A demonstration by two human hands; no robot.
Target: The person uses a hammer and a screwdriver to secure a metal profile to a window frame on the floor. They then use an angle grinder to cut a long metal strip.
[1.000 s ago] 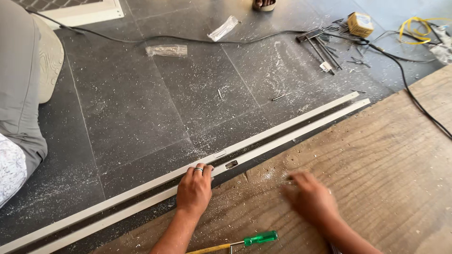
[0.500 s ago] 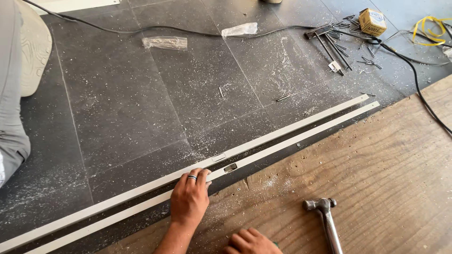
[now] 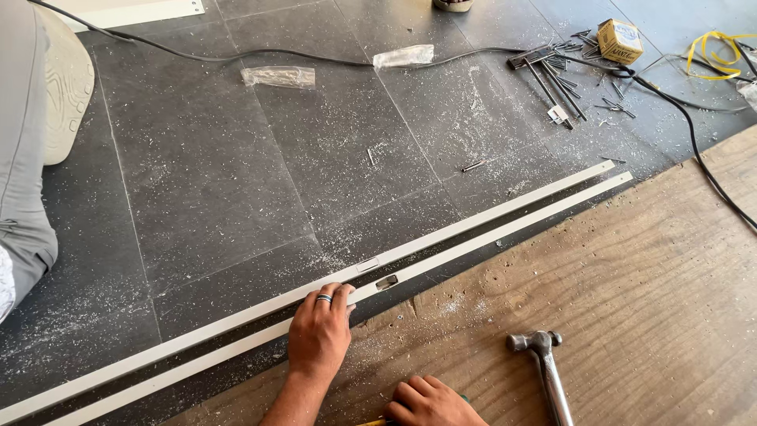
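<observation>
Left hand [image 3: 319,335] flat on the white rail [image 3: 441,237], palm down, fingers spread and pressing, not curled round it; ring on one finger. Rail long and twin-railed, running slantwise across the picture from lower left to upper right, lying where the dark tile floor [image 3: 236,173] meets the wooden board [image 3: 631,284]. Small slot in the rail just right of the fingertips. Right hand [image 3: 426,402] low at the bottom edge, knuckles bent, closed into a loose fist on the board; something yellow peeking out beneath it, too hidden to tell whether gripped. Hammer [image 3: 544,367] lying on the board just right of that hand, head up, handle running off the bottom edge, untouched. Sawdust scattered along the rail and board edge. Farther off on the tiles: black cable [image 3: 694,134], loose nails [image 3: 568,79], small yellow box [image 3: 619,39], two clear plastic bags [image 3: 277,76]. Another person's grey trouser leg and pale shoe [image 3: 67,87] at far left.
</observation>
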